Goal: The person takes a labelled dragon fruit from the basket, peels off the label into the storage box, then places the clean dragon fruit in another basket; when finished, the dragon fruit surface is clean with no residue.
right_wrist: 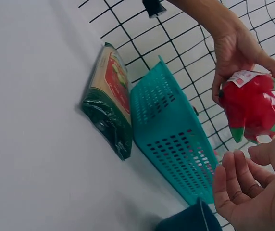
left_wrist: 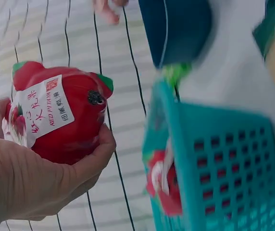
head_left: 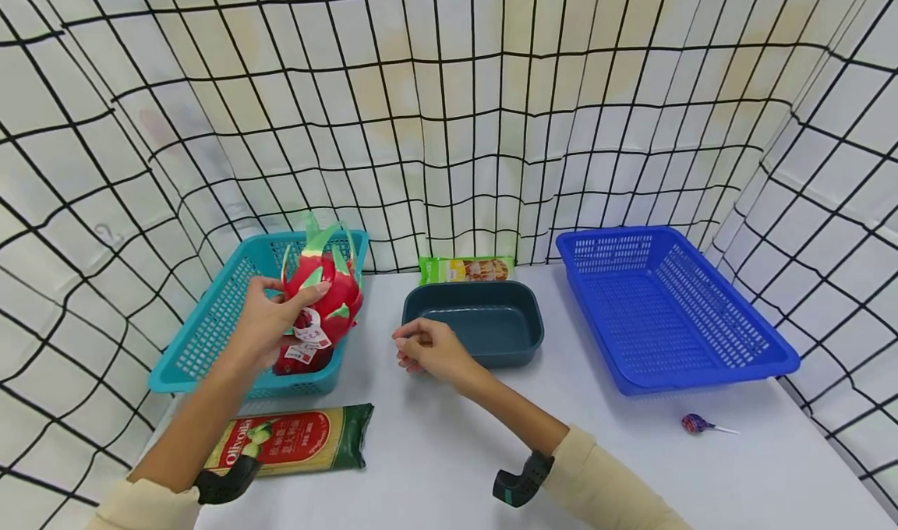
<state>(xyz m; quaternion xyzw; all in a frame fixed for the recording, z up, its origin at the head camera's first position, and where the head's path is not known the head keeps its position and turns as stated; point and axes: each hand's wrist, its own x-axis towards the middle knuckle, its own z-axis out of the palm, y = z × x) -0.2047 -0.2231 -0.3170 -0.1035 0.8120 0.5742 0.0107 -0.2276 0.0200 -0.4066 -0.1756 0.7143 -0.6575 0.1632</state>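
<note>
My left hand [head_left: 270, 319] grips a red dragon fruit [head_left: 338, 290] with green leaf tips and a white label [left_wrist: 48, 108], held up over the right side of the teal basket [head_left: 203, 343]. Under it in that basket lies another red dragon fruit [head_left: 303, 361] with its own label, partly hidden by the hand. Holding nothing, my right hand [head_left: 436, 351] hovers at the left front of the dark teal bin [head_left: 501, 355], fingers loosely bent. In the right wrist view the right hand [right_wrist: 257, 187] is close beneath the held fruit [right_wrist: 253, 106].
A pasta packet [head_left: 295, 440] lies in front of the teal basket. Behind the dark bin is a green snack packet [head_left: 466, 270]. The blue basket [head_left: 631, 312] stands at the right, with a lollipop [head_left: 694, 423] in front of it. Black-lined white cloth [head_left: 456, 125] surrounds the table.
</note>
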